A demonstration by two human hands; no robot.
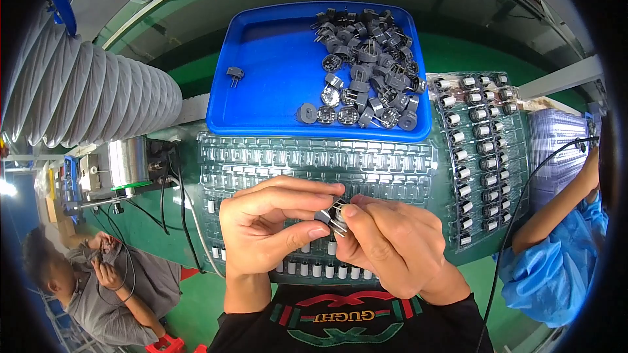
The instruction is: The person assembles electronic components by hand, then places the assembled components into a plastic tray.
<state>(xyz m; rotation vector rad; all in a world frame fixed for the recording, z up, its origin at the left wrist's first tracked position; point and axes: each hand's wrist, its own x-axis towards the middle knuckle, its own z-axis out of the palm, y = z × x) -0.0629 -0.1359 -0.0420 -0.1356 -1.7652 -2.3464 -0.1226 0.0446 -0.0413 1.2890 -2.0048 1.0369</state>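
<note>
Between my hands is a dark grey plug part (323, 218) with thin metal prongs sticking out. My left hand (261, 225) grips its side between thumb and fingers. The fingers of my right hand (396, 238) are pinched together against the prong side; whether they hold a separate small piece is hidden. Both hands are above a clear plastic blister tray (229, 155), whose near rows hold small white cylinders (317, 269) with dark ends. Beyond it, a blue tray (275, 59) has many similar grey plug parts (366, 59) heaped at its right, and a single one (235, 76) at its left.
Another blister tray (487, 150) at right carries rows of white cylinders. Stacked clear trays (556, 150) stand beyond it. At left are a wire spool (127, 162), cables and a ribbed duct (98, 88). One person (118, 287) sits left; another in blue (553, 261) is right.
</note>
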